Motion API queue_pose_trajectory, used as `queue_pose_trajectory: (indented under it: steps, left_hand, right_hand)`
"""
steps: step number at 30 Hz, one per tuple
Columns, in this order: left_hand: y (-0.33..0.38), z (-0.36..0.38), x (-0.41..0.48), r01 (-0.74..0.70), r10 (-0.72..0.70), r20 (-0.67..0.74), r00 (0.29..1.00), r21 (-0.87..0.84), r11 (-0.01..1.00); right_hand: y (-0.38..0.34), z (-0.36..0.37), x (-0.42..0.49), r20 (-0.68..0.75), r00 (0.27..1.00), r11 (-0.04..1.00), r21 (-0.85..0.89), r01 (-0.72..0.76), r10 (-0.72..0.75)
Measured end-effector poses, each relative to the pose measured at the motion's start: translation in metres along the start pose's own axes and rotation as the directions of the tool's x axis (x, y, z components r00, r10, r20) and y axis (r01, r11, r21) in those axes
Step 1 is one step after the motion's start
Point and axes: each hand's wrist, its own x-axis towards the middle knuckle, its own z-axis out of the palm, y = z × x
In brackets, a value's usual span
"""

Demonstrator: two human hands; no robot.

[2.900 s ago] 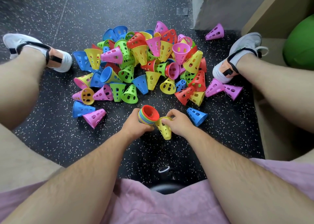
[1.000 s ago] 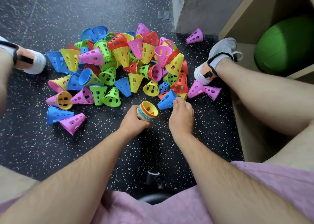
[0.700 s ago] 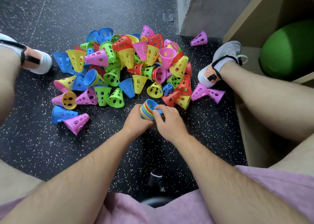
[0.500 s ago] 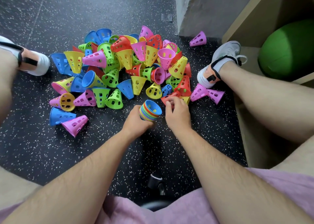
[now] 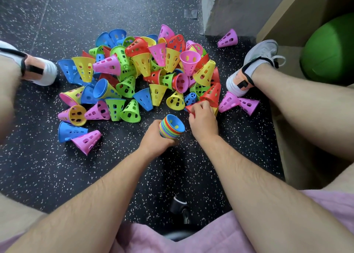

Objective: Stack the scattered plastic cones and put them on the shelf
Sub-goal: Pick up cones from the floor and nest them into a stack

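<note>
A heap of plastic cones (image 5: 149, 70) in pink, yellow, green, blue and red lies on the dark speckled floor between my feet. My left hand (image 5: 156, 137) grips a nested stack of cones (image 5: 171, 127), wide end up, with a blue cone innermost. Just right of the stack, my right hand (image 5: 203, 120) reaches into the heap's near edge and its fingers curl on a red cone (image 5: 191, 108) lying there. A yellow cone (image 5: 216, 110) lies partly hidden beside that hand.
My shoes sit at the left (image 5: 38, 70) and right (image 5: 254, 66) of the heap. A wooden shelf (image 5: 293, 17) at the right holds a green ball (image 5: 329, 47). A grey wall corner (image 5: 229, 9) stands behind. Loose pink cones (image 5: 237, 102) lie near the right shoe.
A yellow cone, then a blue one, went into the stack held by my left hand. My right hand then left the stack and reached to the red cone at the heap's edge.
</note>
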Motion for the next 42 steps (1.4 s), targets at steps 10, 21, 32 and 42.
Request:
queue_pose_trajectory:
  steps: [10,21,32,42]
  left_hand:
    - [-0.002,-0.004,-0.002,0.005,-0.007,-0.028,1.0,-0.06,0.998]
    - [0.009,-0.006,0.0,-0.048,0.04,-0.072,0.997,-0.106,0.993]
    - [-0.007,-0.004,0.0,-0.011,0.009,-0.062,0.998,-0.035,0.999]
    - [-0.03,-0.015,-0.001,0.045,-0.051,-0.138,0.989,-0.043,0.998]
  right_hand:
    - [-0.006,-0.033,0.004,-0.161,0.984,0.944,0.328,-0.024,0.08]
    - [-0.028,-0.042,-0.004,0.35,0.921,0.747,0.563,-0.354,0.173]
    - [-0.002,-0.008,-0.028,0.23,0.973,0.942,0.322,-0.093,0.018]
    - [-0.027,0.001,-0.01,0.329,0.901,0.955,0.011,0.295,-0.283]
